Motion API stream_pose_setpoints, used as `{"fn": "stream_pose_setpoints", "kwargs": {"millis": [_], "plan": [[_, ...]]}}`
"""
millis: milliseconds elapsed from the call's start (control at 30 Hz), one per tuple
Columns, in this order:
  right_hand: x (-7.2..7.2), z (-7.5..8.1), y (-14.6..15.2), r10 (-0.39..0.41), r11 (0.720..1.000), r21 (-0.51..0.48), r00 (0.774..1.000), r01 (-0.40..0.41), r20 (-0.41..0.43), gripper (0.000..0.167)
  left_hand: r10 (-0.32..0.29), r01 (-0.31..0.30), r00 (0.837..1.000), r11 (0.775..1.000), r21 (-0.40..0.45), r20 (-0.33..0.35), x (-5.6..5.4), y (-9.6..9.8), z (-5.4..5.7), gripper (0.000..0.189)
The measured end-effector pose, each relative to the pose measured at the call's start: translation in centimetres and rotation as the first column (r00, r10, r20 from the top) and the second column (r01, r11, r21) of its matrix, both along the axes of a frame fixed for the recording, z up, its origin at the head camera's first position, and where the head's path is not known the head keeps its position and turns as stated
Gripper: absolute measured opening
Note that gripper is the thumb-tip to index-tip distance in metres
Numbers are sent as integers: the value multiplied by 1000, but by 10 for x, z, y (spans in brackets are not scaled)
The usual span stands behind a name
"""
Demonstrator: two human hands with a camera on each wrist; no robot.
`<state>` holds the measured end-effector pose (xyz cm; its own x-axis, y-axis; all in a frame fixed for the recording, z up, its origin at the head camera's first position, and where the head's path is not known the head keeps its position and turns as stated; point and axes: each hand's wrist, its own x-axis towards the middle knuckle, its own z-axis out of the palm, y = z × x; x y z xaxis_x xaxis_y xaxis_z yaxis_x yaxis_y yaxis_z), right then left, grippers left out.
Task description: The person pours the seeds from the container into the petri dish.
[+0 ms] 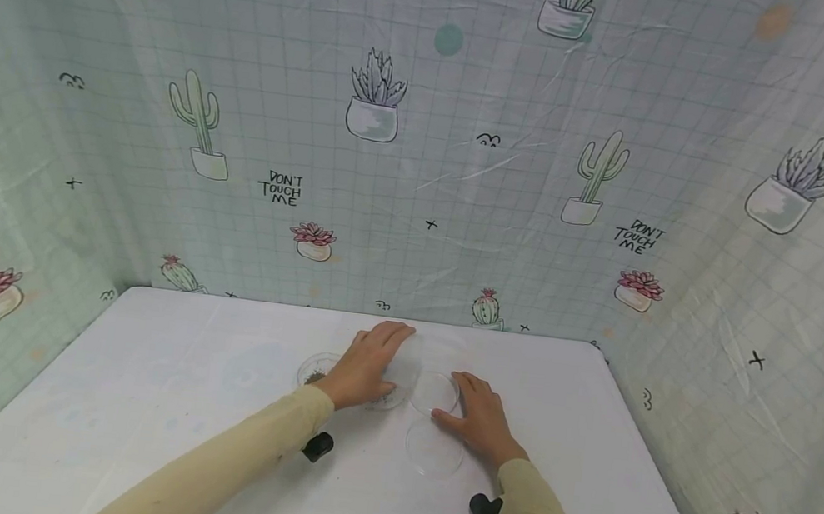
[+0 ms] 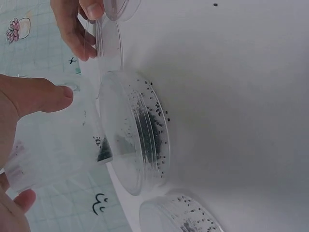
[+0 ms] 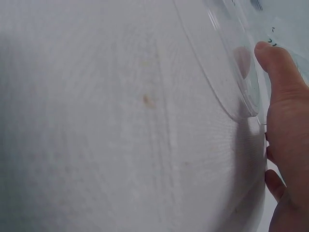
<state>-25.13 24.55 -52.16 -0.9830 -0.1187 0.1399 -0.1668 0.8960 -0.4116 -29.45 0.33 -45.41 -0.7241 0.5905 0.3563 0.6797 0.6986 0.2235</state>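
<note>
My left hand [image 1: 364, 368] grips a clear plastic bag [image 2: 58, 130], thumb on one side and fingers on the other. Small dark grains [image 2: 104, 153] sit in the bag's lower corner, right at the rim of a clear petri dish [image 2: 153, 133] with similar grains inside. Another petri dish [image 1: 314, 364] with dark grains stands to the left, partly hidden by the left hand. My right hand [image 1: 483, 422] holds a clear round dish [image 1: 434, 393] at its edge between thumb and fingers; a fingertip shows through the plastic in the right wrist view.
A clear round dish [image 1: 434, 450] lies on the white table [image 1: 215, 404] nearer me, beside the right hand. A cactus-print curtain [image 1: 436, 167] stands behind the table and along both sides. Stray dark specks lie on the tabletop.
</note>
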Motion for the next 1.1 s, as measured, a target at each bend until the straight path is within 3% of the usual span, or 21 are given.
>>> {"fn": "stream_pose_setpoints", "kwargs": {"millis": [800,1100], "plan": [[-1,-2,-1,-2,1000,7,1000,3,-31,81,-40,28,995,990,-136,-87,-4,19,2,91],[-1,-2,-1,-9,1000,-6,1000,9,-22,81,-93,66,983,984,-165,-160,-2,24,6,89]]}}
